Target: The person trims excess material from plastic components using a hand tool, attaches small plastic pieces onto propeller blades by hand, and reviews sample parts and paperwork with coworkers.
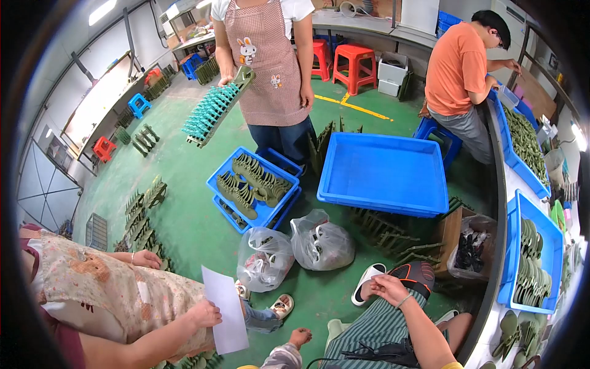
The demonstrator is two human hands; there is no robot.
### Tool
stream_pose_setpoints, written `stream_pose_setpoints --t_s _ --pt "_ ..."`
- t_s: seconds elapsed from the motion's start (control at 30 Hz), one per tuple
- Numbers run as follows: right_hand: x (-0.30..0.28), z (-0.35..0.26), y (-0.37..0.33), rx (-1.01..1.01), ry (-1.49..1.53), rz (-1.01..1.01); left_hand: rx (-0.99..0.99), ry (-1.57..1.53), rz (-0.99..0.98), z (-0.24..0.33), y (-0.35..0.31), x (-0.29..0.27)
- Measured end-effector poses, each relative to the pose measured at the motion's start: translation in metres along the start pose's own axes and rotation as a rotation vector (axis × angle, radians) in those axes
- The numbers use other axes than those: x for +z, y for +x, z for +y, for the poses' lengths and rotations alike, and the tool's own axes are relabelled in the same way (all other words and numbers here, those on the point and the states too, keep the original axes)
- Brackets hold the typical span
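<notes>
Grip status, left grip point(299, 337): fingers loosely curled, nothing held, poised low above the green floor point(184, 221). Right grip point(384, 287): fingers spread and resting flat, not closed, on a dark rounded item with orange edging point(416, 275) lying directly beyond the fingertips, over striped green fabric. Kind of item not determinable.

Handling estimate: likely light, padded and slightly yielding, not fragile and not slippery. Best taken at the stiffer orange-edged rim, thumb beneath.

Just left of the right grip: white slipper point(367, 284) on the floor. Left of the left grip: small sandal point(283, 304), then a white sheet point(226, 310) pinched in a co-worker's hand point(206, 313).

Beyond both grips: two clear plastic bags point(264, 258) knotted shut, side by side. Farther on: stacked blue crates point(255, 184) loaded with green moulded parts, and an unloaded large blue tray point(384, 172).

Right of the right grip: tabletop point(513, 184) carrying blue trays of similar green parts.

Farthest: standing person in a checked apron holding a rack of teal parts point(212, 114); red stools point(355, 61) behind.
</notes>
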State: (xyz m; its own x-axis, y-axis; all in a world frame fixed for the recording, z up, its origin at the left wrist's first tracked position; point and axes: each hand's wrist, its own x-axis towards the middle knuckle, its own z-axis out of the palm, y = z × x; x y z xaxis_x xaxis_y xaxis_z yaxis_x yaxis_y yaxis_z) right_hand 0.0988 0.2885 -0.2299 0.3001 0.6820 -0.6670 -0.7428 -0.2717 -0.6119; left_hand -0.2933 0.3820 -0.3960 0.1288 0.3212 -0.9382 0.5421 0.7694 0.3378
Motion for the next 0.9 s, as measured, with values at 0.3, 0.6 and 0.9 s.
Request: stream_pose_setpoints --t_s 0.3,0.6,0.9 --pt "-0.006 0.013 0.008 0.002 -0.01 -0.064 0.144 -0.039 -0.06 -0.012 -0.009 -0.004" --pt "0.025 0.017 -0.001 0.032 -0.112 -0.095 0.127 -0.092 -0.029 -0.066 -0.036 -0.009" --pt "0.048 0.024 -0.01 -0.002 -0.26 -0.058 0.587 0.654 -0.793 -0.13 -0.13 -0.009"
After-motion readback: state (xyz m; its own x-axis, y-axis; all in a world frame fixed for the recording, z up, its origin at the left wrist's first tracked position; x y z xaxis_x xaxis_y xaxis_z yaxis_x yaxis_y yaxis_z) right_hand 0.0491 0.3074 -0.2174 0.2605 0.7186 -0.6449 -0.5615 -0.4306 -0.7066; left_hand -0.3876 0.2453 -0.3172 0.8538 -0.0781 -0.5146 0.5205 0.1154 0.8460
